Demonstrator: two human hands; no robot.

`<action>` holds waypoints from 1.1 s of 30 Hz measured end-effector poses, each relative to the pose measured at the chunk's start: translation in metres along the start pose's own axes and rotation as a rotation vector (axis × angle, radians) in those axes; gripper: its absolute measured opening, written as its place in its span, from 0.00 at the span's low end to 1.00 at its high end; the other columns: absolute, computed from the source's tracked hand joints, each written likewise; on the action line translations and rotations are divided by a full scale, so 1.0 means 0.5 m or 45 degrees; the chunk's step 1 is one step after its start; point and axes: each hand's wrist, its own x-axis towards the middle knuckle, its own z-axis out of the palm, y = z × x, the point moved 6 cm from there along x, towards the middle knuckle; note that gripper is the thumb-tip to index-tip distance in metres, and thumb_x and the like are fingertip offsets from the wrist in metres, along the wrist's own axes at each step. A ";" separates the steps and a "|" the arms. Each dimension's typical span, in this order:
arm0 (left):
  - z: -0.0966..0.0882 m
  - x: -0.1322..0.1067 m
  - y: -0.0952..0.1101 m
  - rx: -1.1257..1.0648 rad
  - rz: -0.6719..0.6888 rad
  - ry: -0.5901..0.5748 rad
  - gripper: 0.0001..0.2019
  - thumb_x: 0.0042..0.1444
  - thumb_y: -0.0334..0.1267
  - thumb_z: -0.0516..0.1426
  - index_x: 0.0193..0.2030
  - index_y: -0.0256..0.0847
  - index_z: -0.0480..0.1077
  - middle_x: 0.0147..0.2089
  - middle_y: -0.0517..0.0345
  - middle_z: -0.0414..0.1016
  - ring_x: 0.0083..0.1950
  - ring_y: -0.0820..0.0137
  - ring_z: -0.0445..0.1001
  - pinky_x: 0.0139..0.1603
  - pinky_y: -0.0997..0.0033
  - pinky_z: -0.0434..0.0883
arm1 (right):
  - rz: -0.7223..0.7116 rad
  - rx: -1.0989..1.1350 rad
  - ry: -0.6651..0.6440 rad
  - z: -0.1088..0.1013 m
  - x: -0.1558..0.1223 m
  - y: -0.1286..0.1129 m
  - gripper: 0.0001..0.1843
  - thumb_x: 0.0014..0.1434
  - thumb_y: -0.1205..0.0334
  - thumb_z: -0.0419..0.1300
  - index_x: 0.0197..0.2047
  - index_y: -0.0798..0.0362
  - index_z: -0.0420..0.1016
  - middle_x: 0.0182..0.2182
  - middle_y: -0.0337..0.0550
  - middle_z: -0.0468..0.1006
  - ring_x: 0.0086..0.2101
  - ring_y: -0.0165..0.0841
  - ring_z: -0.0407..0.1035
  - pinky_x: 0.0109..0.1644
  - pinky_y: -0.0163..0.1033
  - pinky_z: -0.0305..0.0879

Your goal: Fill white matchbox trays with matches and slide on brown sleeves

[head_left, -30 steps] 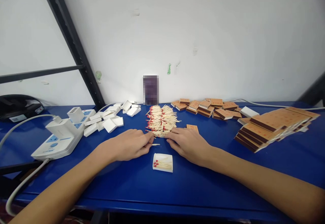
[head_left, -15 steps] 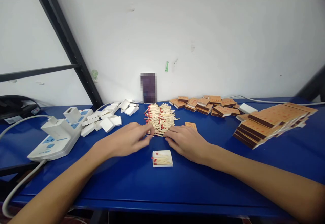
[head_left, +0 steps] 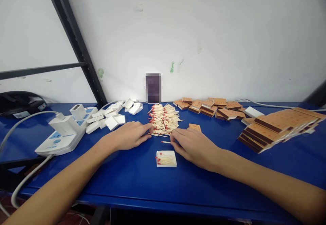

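My left hand [head_left: 131,135] is at the near left edge of a heap of red-tipped matches [head_left: 164,118]. Its thumb and fingers are curled together beside some matchsticks; whether one is between them is hidden. My right hand [head_left: 192,145] pinches a single match [head_left: 166,142] just in front of the heap, with the red head pointing left. Between me and the heap lies a white matchbox tray [head_left: 173,154], open side up, with several matches in it. An orange matchbox sleeve [head_left: 195,127] lies flat behind my right hand.
White trays [head_left: 111,123] are scattered at the left, beside a power strip [head_left: 61,140] with chargers and cables. Orange matchbox sleeves [head_left: 207,104] are piled along the wall. More matchboxes [head_left: 270,123] are stacked at the right. A dark pixelated rectangle [head_left: 153,88] stands at the wall.
My right hand has drawn back slightly from the heap, and a match now sticks out from its fingertips. My left hand stays at the heap's edge. The whole view has shifted slightly.
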 end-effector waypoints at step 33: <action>-0.004 -0.005 0.104 -0.726 0.172 -0.158 0.03 0.58 0.35 0.55 0.35 0.39 0.69 0.20 0.69 0.55 0.21 0.78 0.55 0.22 0.76 0.53 | -0.212 0.253 0.434 -0.086 -0.039 0.015 0.13 0.63 0.58 0.49 0.45 0.51 0.71 0.37 0.48 0.76 0.38 0.39 0.69 0.44 0.45 0.65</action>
